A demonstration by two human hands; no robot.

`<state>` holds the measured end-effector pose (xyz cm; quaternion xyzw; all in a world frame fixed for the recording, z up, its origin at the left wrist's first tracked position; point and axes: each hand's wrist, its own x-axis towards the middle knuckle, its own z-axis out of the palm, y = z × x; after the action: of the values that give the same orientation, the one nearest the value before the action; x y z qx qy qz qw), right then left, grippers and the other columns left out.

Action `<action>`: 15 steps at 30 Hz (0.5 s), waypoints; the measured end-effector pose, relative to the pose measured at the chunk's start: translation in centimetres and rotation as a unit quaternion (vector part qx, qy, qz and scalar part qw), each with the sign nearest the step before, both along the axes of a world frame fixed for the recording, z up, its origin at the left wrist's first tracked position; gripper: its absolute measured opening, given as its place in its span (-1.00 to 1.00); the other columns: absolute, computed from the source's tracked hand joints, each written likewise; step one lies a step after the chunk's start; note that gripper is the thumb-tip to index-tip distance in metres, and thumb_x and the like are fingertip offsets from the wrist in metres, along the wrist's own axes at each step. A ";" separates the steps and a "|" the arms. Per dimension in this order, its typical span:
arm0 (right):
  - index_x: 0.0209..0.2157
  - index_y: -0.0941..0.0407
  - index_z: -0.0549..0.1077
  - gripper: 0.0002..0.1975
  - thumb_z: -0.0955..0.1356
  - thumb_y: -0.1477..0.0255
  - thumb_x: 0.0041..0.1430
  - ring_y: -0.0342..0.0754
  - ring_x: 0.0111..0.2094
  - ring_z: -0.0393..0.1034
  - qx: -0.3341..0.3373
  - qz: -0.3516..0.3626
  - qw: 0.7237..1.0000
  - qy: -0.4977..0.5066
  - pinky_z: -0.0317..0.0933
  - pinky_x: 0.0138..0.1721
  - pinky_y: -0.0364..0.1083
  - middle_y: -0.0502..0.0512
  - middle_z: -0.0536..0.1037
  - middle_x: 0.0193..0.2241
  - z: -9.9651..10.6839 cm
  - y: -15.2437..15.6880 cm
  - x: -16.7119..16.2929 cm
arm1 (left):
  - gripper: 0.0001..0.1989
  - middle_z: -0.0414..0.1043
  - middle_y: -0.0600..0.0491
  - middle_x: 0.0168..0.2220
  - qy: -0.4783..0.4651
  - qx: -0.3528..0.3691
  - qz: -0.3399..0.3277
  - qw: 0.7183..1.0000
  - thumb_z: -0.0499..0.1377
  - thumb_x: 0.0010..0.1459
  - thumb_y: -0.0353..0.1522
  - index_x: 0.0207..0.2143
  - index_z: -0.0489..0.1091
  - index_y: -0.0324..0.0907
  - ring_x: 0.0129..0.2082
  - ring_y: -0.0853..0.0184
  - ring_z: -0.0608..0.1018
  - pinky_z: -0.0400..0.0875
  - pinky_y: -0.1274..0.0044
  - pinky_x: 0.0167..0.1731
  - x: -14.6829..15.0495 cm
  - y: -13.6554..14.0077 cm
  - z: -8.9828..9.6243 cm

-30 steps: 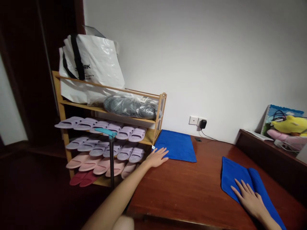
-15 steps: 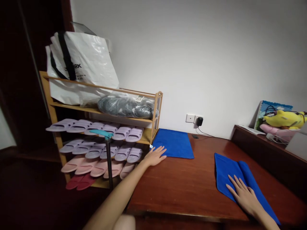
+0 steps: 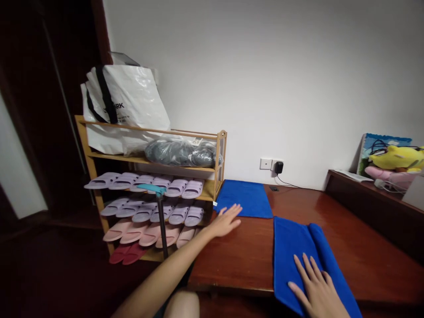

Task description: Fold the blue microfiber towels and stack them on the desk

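Observation:
A flat blue cloth (image 3: pixel 247 198) lies at the back left of the brown wooden table (image 3: pixel 238 258), beside the shoe rack. My left hand (image 3: pixel 226 221) is over the front left edge of that cloth, its fingers stretched out; whether it presses down I cannot tell. A second blue cloth (image 3: pixel 291 247) lies nearer on the right, with its right side folded or rolled over and its near end at the table's front edge. My right hand (image 3: pixel 316 282) rests on this cloth, palm down and fingers spread.
The wooden shoe rack (image 3: pixel 220 150) on the left holds several pairs of slippers (image 3: pixel 179 187), a white bag (image 3: pixel 139 97) and a plastic-wrapped grey bundle (image 3: pixel 182 152). A teal-topped pole (image 3: pixel 161 221) stands before it. A raised ledge (image 3: pixel 361 190) with a yellow plush toy (image 3: pixel 395 158) borders the right.
The right cloth has slid left with my right hand, its far corner now close to the other cloth. My left hand has moved slightly right. The view has shifted a little.

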<state>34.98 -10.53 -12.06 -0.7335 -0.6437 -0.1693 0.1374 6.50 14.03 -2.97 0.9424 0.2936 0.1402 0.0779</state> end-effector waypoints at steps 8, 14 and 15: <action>0.30 0.04 -0.22 0.07 0.21 -0.23 -0.11 0.35 -0.06 0.35 0.190 0.174 0.961 -0.105 0.34 -0.31 0.18 0.33 0.32 0.05 -0.7 1.7 -7.5 | -0.38 -0.17 -0.01 0.32 0.044 -0.034 -0.195 0.979 -0.02 0.27 -0.13 0.31 -0.17 0.02 0.30 0.05 -0.11 -0.12 0.02 0.16 0.4 -12.5 1.0; 0.30 0.09 -0.15 -0.21 0.21 0.07 0.15 0.18 -0.08 0.41 0.180 0.231 0.945 -0.146 0.33 -0.30 0.02 0.22 0.33 0.06 0.5 1.5 -9.0 | -0.34 -0.13 0.04 0.32 0.023 -0.041 -0.113 0.993 0.03 0.24 -0.12 0.31 -0.16 0.02 0.29 0.11 -0.05 -0.08 0.12 0.20 -2.5 -14.8 0.4; 0.30 0.07 -0.16 -0.27 0.20 0.16 0.19 0.14 -0.07 0.40 0.182 0.227 0.948 -0.128 0.32 -0.27 0.01 0.18 0.32 0.07 0.2 1.4 -9.7 | -0.33 -0.14 0.05 0.32 0.022 -0.039 -0.107 0.993 0.06 0.22 -0.13 0.31 -0.16 0.03 0.29 0.11 -0.04 -0.08 0.13 0.20 -2.8 -15.1 0.3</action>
<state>25.26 -9.08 -11.82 -0.5028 -0.7636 -0.3401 0.2201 3.73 -1.04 -2.63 0.9675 0.1983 0.0986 0.1222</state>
